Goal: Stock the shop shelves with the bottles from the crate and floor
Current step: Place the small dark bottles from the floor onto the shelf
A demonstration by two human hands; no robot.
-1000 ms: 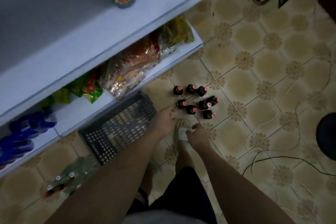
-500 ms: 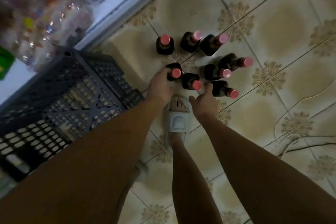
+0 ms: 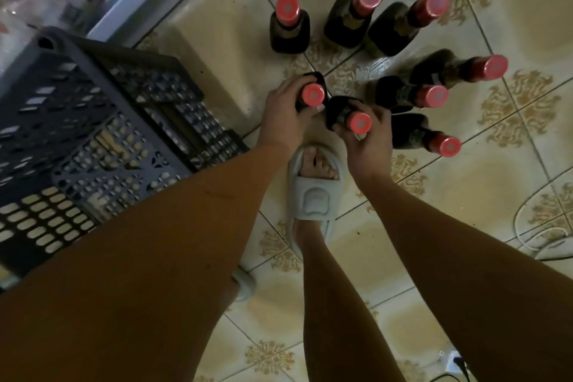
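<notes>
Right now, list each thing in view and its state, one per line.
Left hand: grips a capped bottle by the neck.
Right hand: grips a second capped bottle by the neck.
Six other bottles: upright on the floor, capped, untouched.
Crate: on the floor, no bottles visible inside.

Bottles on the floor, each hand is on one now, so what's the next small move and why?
Probably lift both straight up. The left hand grips the neck of one bottle and the right hand grips another bottle, both seemingly still on the tiled floor. Six other bottles stand close by, so a vertical lift should avoid knocking them before carrying these to the shelf.
</notes>
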